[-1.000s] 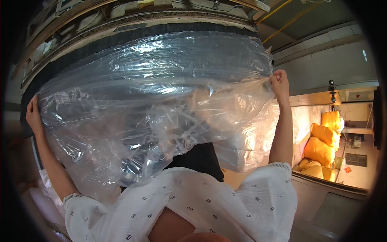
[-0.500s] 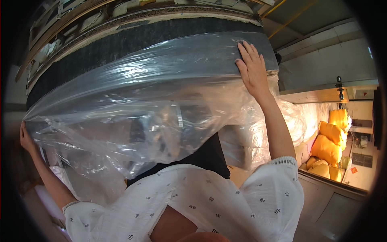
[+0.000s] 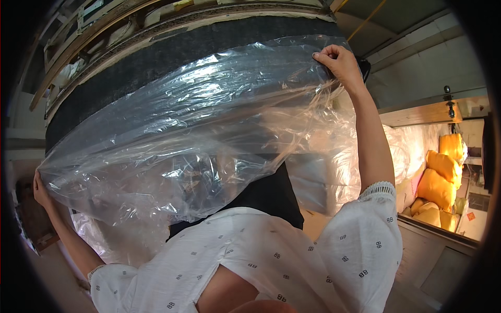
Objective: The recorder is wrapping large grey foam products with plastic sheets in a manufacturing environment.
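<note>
Across the dark work surface [image 3: 120, 73], seen from the head camera, a clear plastic sheet [image 3: 172, 115] lies crumpled and glossy, its near part hanging down toward the person's body. Its far edge runs slantwise over the surface, leaving a dark band bare beyond it. The left hand [image 3: 43, 190], well out at the left, pinches the sheet's left edge between thumb and fingers, and folds fan out from that grip. Far over at the upper right, the right hand [image 3: 342, 65] has its thumb and fingers bent together, grasping film close to the sheet's right end; creases gather beneath it. Between the arms, the person's white top [image 3: 255, 245] with small dark marks fills the lower middle, and black cloth [image 3: 271, 201] shows just beneath the sheet. Beyond the surface run wooden rails [image 3: 86, 44]. At the right, more clear plastic [image 3: 404, 151] lies in bright warm light below a wooden board [image 3: 420, 116], near stacked yellow bundles [image 3: 437, 188]
</note>
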`<state>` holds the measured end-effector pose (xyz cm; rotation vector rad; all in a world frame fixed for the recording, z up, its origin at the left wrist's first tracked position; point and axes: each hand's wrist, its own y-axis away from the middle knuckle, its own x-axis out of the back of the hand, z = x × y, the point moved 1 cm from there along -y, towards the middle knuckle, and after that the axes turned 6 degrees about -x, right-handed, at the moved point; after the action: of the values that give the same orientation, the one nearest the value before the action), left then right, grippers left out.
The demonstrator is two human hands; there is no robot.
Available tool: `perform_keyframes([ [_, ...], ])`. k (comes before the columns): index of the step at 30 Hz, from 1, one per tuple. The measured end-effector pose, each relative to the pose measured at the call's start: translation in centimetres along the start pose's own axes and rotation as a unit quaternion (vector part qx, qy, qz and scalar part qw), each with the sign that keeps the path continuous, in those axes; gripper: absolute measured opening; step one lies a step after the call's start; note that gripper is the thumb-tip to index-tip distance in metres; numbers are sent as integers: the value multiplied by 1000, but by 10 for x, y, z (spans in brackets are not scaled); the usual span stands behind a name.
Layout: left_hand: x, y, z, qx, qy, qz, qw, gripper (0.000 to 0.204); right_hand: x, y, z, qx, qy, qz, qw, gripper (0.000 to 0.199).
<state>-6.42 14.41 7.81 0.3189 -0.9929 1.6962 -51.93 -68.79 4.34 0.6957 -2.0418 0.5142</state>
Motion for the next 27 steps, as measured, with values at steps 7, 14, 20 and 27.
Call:
perform_keyframes([
  [7,0,26,16,-5,63,-18,998,39,-15,-23,-2,2,-42,98,994,28],
  [14,56,88,42,126,169,-47,976,41,-14,-18,-3,55,-45,110,991,26],
  [20,120,125,-96,183,116,-82,973,46,-16,-33,8,75,-117,-14,990,29],
  [27,71,173,-81,248,257,-108,928,32,3,-59,2,21,-82,-241,967,19],
])
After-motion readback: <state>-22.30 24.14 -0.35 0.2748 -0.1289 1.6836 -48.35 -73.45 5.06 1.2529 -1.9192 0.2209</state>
